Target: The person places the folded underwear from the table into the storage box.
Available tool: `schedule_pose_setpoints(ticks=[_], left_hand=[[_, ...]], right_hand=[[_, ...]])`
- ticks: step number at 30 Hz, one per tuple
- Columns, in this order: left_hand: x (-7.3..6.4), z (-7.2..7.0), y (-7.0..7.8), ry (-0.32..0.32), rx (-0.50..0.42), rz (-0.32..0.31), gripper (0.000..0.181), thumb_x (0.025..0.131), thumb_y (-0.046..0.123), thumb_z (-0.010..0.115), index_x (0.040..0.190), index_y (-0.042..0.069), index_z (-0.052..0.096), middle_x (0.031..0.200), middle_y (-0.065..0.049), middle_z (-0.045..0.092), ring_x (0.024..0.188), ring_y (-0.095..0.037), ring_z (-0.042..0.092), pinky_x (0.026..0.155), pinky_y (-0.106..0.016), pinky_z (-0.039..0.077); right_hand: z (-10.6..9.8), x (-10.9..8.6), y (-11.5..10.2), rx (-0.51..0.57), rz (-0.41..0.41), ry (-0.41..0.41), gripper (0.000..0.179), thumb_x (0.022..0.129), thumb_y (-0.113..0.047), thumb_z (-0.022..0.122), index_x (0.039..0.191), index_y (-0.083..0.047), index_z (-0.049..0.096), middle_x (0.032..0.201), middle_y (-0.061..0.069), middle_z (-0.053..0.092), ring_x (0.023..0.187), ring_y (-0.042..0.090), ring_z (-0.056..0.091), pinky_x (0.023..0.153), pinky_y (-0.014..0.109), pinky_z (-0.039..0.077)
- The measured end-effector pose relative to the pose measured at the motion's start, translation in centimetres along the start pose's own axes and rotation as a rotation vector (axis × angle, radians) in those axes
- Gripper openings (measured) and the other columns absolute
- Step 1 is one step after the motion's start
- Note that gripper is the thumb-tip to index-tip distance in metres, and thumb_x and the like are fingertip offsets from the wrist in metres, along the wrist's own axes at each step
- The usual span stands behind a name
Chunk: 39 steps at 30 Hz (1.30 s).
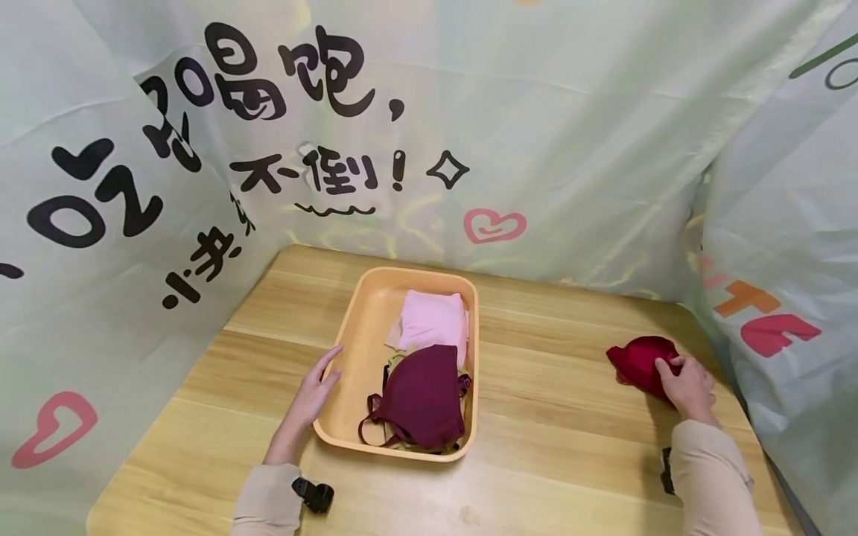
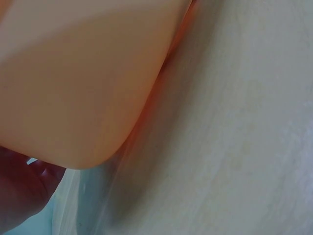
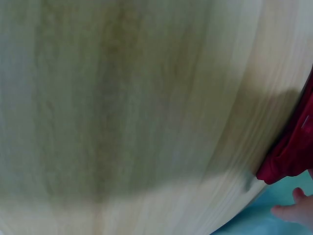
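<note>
My right hand [image 1: 690, 387] pinches a folded red bra [image 1: 643, 362] at the right side of the table. The bra's edge [image 3: 288, 152] shows at the right of the right wrist view, with fingertips [image 3: 293, 211] just below it. My left hand [image 1: 311, 394] touches the left rim of an orange-beige plastic tray [image 1: 355, 320], its fingers fairly straight. The left wrist view has that hand [image 2: 24, 191] against the tray's outer wall [image 2: 88, 112]. Inside the tray, a maroon bra [image 1: 425, 398] with thin straps lies in front of a folded pink garment [image 1: 432, 320].
Beneath the maroon bra, edges of other cloth peek out. The wooden table [image 1: 550, 424] has rounded corners. Printed cloth curtains [image 1: 590, 149] hang along its back and both sides, the right one close beside the red bra.
</note>
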<state>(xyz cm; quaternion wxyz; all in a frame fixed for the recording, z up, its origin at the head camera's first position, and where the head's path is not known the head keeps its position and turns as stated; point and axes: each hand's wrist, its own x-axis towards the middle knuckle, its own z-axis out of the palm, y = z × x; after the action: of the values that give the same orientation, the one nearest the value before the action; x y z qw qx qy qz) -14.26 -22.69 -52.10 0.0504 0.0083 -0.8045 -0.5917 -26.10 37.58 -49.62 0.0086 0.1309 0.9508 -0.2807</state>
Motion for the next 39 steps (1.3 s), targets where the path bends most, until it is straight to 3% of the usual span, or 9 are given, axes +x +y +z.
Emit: schedule_pose_setpoints(ticks=[6,10,13,18,24,30,33,37,39], left_hand=[[0.0,-0.1,0.5,-0.009,-0.011,-0.015,0.044,0.096,0.007,0.041,0.138,-0.002,0.032,0.145,-0.024,0.025,0.135,-0.04,0.016,0.11,-0.053,0.009],[-0.5,-0.1,2.1,-0.021,-0.015,-0.022,0.044,0.096,0.003,0.041,0.137,-0.006,0.031,0.144,-0.027,0.024,0.134,-0.042,0.015,0.109,-0.054,0.01],[-0.6,-0.1,2.6,-0.025,-0.013,-0.015,0.043,0.095,0.001,0.041,0.136,-0.008,0.031,0.143,-0.029,0.025,0.133,-0.044,0.015,0.108,-0.055,0.011],[-0.1,0.0,0.6,-0.011,0.002,0.003,0.043,0.096,0.007,0.042,0.138,-0.002,0.034,0.144,-0.025,0.027,0.134,-0.042,0.017,0.108,-0.055,0.011],[-0.1,0.2,-0.7,0.034,-0.002,0.094,0.043,0.095,0.013,0.043,0.138,0.007,0.038,0.143,-0.022,0.032,0.132,-0.042,0.022,0.108,-0.055,0.013],[0.1,0.2,-0.3,0.013,-0.001,0.024,0.044,0.095,0.009,0.042,0.138,0.003,0.036,0.144,-0.023,0.028,0.133,-0.042,0.018,0.108,-0.056,0.012],[0.2,0.1,-0.2,0.005,0.002,-0.005,0.043,0.095,0.007,0.042,0.138,0.002,0.035,0.145,-0.022,0.027,0.135,-0.04,0.017,0.109,-0.055,0.011],[0.1,0.1,-0.2,0.003,0.004,-0.007,0.043,0.096,0.005,0.042,0.138,0.002,0.035,0.145,-0.02,0.027,0.135,-0.038,0.018,0.11,-0.052,0.011],[0.0,0.0,-0.2,0.005,0.006,-0.001,0.044,0.095,0.005,0.042,0.138,0.002,0.035,0.145,-0.021,0.027,0.135,-0.038,0.018,0.11,-0.053,0.012]], right_hand=[[1.0,0.1,-0.3,0.046,0.026,0.059,0.054,0.092,-0.043,0.037,0.108,0.009,0.037,0.122,0.035,0.029,0.116,0.055,0.022,0.087,0.065,0.024],[1.2,0.1,-0.4,0.177,0.073,0.054,0.066,0.09,-0.037,0.044,0.128,0.014,0.025,0.132,0.039,0.019,0.126,0.052,0.009,0.102,0.059,0.014],[0.9,0.2,-0.5,0.234,0.149,-0.011,0.082,0.089,-0.041,0.044,0.14,0.01,0.005,0.139,0.041,0.006,0.129,0.054,0.001,0.106,0.058,0.009],[0.3,-0.1,-0.8,0.203,0.241,-0.114,0.093,0.087,-0.049,0.041,0.14,0.006,-0.011,0.141,0.04,-0.002,0.125,0.061,0.001,0.103,0.064,0.011],[0.9,-0.6,-1.2,0.251,0.289,-0.101,0.094,0.086,-0.045,0.047,0.14,0.005,-0.011,0.139,0.042,-0.001,0.125,0.06,0.0,0.102,0.063,0.014],[1.7,-0.7,-1.5,0.495,0.249,0.002,0.086,0.086,-0.027,0.053,0.143,0.003,-0.003,0.147,0.03,0.002,0.134,0.044,0.008,0.111,0.047,0.015],[1.8,-0.8,-1.7,0.59,0.242,-0.001,0.082,0.087,-0.023,0.054,0.145,-0.001,0.0,0.15,0.024,0.001,0.135,0.035,0.014,0.11,0.038,0.021],[1.5,-1.2,-1.9,0.783,0.327,-0.06,0.081,0.087,-0.019,0.055,0.148,-0.013,0.001,0.152,0.013,-0.002,0.107,0.008,0.048,0.085,0.017,0.045],[1.2,-1.4,-2.1,0.971,0.396,-0.113,0.083,0.087,-0.013,0.055,0.148,-0.023,0.0,0.153,0.002,-0.004,0.083,-0.007,0.047,0.068,0.008,0.045]])
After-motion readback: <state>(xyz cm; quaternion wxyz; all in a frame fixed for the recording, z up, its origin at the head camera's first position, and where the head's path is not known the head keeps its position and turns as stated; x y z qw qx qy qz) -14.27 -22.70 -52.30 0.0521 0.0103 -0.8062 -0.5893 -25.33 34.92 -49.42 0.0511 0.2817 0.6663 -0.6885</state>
